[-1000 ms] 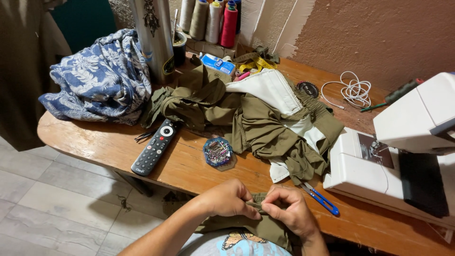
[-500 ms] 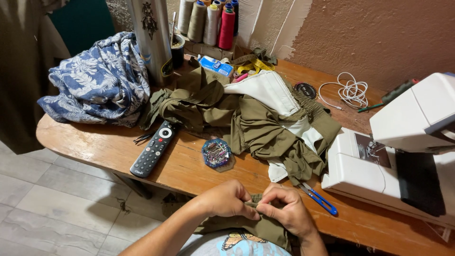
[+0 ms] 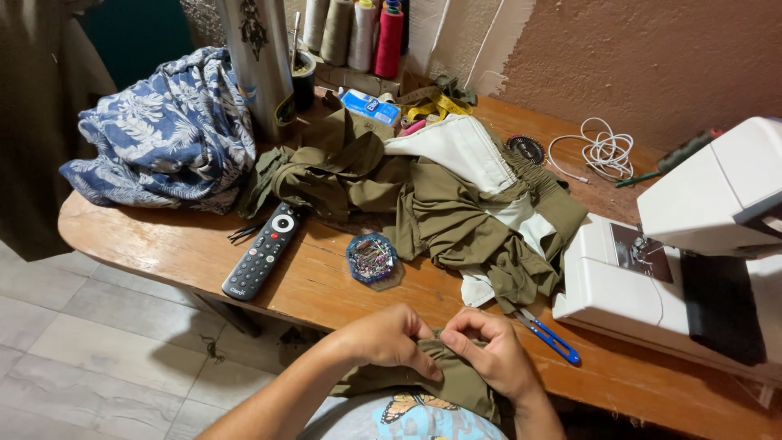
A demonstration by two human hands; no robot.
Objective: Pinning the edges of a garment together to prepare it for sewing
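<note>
My left hand (image 3: 389,336) and my right hand (image 3: 491,352) meet at the table's front edge, both pinching a small piece of olive-green fabric (image 3: 444,381) that hangs down into my lap. Fingertips of both hands touch over a fold of it. A larger heap of the same olive cloth with white lining (image 3: 456,191) lies on the wooden table (image 3: 163,240) just beyond my hands. A round pin holder full of coloured pins (image 3: 372,258) sits a short way ahead of my left hand. Blue-handled thread snips (image 3: 551,336) lie right of my right hand.
A white sewing machine (image 3: 692,244) fills the table's right side. A black remote control (image 3: 262,251) lies at left, beside a blue floral cloth bundle (image 3: 163,134). Thread cones (image 3: 358,33), a metal cylinder (image 3: 261,61) and a coiled white cable (image 3: 603,151) stand at the back.
Both hands stay together on the olive fabric, with only slight finger movement. The view has shifted a little.
</note>
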